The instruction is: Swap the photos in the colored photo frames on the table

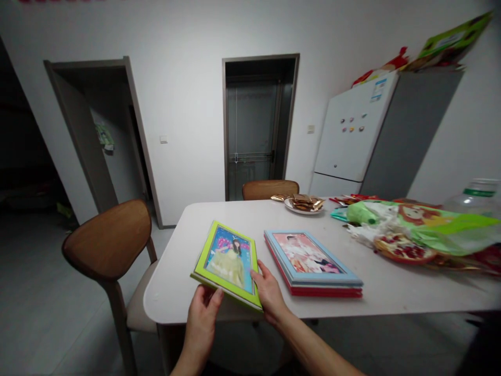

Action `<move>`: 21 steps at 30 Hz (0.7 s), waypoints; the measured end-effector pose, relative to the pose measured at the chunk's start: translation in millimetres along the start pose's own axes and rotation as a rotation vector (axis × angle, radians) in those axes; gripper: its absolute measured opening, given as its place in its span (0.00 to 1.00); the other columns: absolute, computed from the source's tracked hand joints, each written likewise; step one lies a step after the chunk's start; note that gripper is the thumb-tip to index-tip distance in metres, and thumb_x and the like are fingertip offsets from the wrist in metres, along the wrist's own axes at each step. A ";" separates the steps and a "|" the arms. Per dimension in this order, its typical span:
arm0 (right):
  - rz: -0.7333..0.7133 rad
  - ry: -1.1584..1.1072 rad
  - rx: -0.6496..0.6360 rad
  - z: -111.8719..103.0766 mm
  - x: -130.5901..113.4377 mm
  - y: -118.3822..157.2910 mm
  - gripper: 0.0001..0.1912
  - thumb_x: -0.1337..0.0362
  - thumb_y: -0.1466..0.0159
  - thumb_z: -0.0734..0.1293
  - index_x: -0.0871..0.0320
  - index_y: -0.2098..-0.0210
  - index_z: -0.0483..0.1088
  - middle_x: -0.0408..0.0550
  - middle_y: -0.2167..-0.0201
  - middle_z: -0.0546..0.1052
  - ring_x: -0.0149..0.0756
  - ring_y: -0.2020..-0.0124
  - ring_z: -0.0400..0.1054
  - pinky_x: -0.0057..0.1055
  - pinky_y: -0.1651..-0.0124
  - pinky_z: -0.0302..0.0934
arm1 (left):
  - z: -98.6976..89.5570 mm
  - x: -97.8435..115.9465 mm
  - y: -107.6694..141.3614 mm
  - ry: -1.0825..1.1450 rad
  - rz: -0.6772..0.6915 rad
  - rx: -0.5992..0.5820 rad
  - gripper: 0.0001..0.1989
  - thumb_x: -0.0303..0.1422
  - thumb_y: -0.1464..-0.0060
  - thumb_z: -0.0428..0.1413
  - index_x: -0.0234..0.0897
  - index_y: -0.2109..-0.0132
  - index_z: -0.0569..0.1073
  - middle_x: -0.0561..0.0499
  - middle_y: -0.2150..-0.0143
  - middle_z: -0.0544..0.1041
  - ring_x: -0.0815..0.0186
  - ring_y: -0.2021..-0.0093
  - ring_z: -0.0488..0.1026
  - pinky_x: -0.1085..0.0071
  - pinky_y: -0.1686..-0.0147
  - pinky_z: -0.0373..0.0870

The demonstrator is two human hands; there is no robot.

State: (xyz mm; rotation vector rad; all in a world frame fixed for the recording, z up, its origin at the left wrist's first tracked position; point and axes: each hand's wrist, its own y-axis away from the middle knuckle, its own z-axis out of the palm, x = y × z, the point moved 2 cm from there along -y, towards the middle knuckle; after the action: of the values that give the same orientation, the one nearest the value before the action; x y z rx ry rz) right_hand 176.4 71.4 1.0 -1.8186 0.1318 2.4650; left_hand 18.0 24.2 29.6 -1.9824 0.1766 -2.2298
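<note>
Holding a lime-green picture frame (230,256) in both hands, over the near left part of the pale counter (176,250). Clamped on its near edge with the left grip (203,313), and on its right edge with the right grip (270,292). Turned at an angle to the counter's edge, with a figure in a yellow dress on a blue ground facing up. Cannot tell whether resting on the surface at its far edge.

Stacked flat just right of the grip, with a light-blue frame (278,241) on top and red frames (326,292) at the bottom.

Laid on the counter beyond the grip, a plate (307,212) with golden packets (304,200). Heaped well to the right of the grip, a green plastic bag (450,224) beside an opened pomegranate (403,248), with a clear jar (475,196) behind.

Placed left of the grip, a brown wooden chair (111,240); tucked beyond the counter's far edge, another chair (270,189). Farther beyond the grip, a white wall (188,94), with a framed doorway (260,57) straight ahead and another opening (129,104) to the left. Standing far right, a refrigerator (344,151) dotted with small magnets (352,129). Below, a grey tiled floor (62,318).
</note>
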 end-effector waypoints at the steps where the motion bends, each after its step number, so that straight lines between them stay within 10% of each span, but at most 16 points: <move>1: 0.017 0.008 0.012 -3.4 -2.1 -2.5 0.37 0.58 0.48 0.61 0.57 0.42 0.46 0.47 0.67 0.76 0.39 0.71 0.71 0.33 0.73 0.65 | -2.5 -3.3 0.8 0.011 -0.034 -0.012 0.19 0.43 0.55 0.54 0.34 0.60 0.67 0.46 0.59 0.74 0.59 0.54 0.68 0.64 0.53 0.61; 10: 0.083 0.306 0.029 -23.2 -1.5 -15.5 0.38 0.66 0.50 0.60 0.68 0.42 0.44 0.49 0.71 0.76 0.36 0.76 0.70 0.29 0.74 0.64 | -34.1 -29.1 -8.8 0.042 -0.271 -0.008 0.25 0.44 0.62 0.59 0.36 0.59 0.60 0.55 0.75 0.74 0.64 0.71 0.74 0.70 0.71 0.67; 16: -0.069 0.714 -0.063 -26.1 -9.6 -15.2 0.29 0.69 0.52 0.58 0.62 0.49 0.60 0.50 0.60 0.74 0.36 0.64 0.69 0.25 0.67 0.63 | -34.7 -33.1 -11.1 -0.059 -0.255 -0.105 0.26 0.46 0.63 0.58 0.36 0.59 0.60 0.57 0.78 0.72 0.66 0.76 0.71 0.73 0.78 0.63; 21: -0.113 0.701 -0.026 -34.5 -40.7 -7.1 0.33 0.68 0.51 0.57 0.67 0.45 0.55 0.53 0.51 0.68 0.36 0.59 0.67 0.24 0.63 0.62 | -18.9 -9.5 -7.4 -0.059 -0.197 -0.060 0.27 0.46 0.63 0.58 0.34 0.58 0.61 0.57 0.79 0.71 0.65 0.73 0.71 0.71 0.74 0.64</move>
State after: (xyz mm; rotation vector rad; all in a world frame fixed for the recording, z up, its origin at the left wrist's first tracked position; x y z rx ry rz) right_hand 221.9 74.1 29.6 -2.5289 0.0315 1.6623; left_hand 0.1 33.1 19.6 -2.1816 0.0425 -2.3022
